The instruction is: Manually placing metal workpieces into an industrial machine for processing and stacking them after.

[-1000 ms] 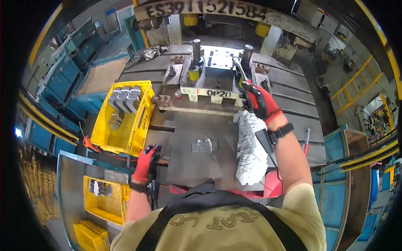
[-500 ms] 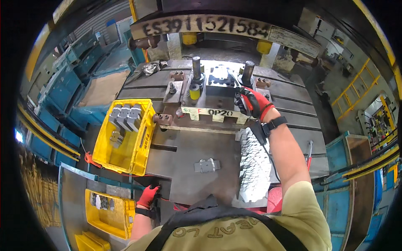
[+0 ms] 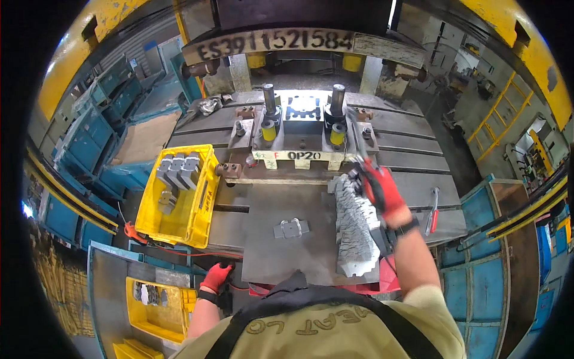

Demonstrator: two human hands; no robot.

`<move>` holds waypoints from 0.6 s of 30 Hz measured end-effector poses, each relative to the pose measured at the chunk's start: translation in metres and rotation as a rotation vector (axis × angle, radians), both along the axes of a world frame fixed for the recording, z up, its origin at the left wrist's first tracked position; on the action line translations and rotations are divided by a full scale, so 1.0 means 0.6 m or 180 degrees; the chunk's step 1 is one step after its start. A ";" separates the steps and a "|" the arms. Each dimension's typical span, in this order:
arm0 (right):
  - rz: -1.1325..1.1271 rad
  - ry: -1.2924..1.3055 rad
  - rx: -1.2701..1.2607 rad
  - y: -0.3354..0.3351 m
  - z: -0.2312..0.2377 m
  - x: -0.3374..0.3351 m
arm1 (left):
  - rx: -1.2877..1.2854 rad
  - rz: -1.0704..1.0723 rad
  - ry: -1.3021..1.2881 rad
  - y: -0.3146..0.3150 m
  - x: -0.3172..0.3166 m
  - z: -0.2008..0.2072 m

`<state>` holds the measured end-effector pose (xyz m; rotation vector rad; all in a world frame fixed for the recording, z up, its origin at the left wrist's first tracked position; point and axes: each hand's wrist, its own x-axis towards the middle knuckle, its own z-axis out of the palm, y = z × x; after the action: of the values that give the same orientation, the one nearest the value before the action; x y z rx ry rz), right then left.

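My right hand [image 3: 384,190], in a red and black glove, is closed on a long thin grey tool [image 3: 357,139], its exact kind unclear, that points away beside the press die [image 3: 303,127]. Just under and left of this hand lies a long row of overlapping flat metal pieces [image 3: 356,230]. A single bent metal part [image 3: 291,228] rests by itself on the grey plate. My left hand [image 3: 216,277], gloved in red, is low at the near left edge of the table, close to a red cord; its fingers are too small to read. The lit die face shows a dark cut-out pattern.
A yellow crate [image 3: 206,224] holding several metal parts stands left on the press bed. Lower left is another yellow crate [image 3: 136,323]. Two upright guide posts [image 3: 338,100] flank the die. A red-handled tool [image 3: 433,215] lies at the right. The marked press beam [image 3: 275,46] hangs above.
My right hand has drawn back from the die toward me, over the row of metal pieces, bringing the tool along. My left hand has stayed near the table edge. The view has shifted slightly.
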<state>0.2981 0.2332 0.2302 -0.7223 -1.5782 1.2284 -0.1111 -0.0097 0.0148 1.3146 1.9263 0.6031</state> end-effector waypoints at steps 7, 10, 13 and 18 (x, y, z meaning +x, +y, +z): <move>-0.3019 0.1082 -0.1445 -0.280 -0.117 0.218 | -0.0191 -0.1114 -0.2128 -0.030 0.084 -0.016; -0.3528 0.0973 -0.2464 -0.342 -0.227 0.282 | -0.0065 -0.1637 -0.1678 -0.019 0.108 -0.014; -0.3234 0.0245 -0.3412 -0.363 -0.297 0.274 | 0.0201 -0.1949 -0.0889 -0.016 0.117 -0.017; -0.2501 0.0497 -0.2899 -0.346 -0.384 0.254 | 0.0483 -0.1808 -0.0088 -0.005 0.134 -0.033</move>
<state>0.4507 0.0254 -0.0002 -1.5782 -0.4139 1.2898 -0.0306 -0.0127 -0.0051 1.8387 1.4032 0.4753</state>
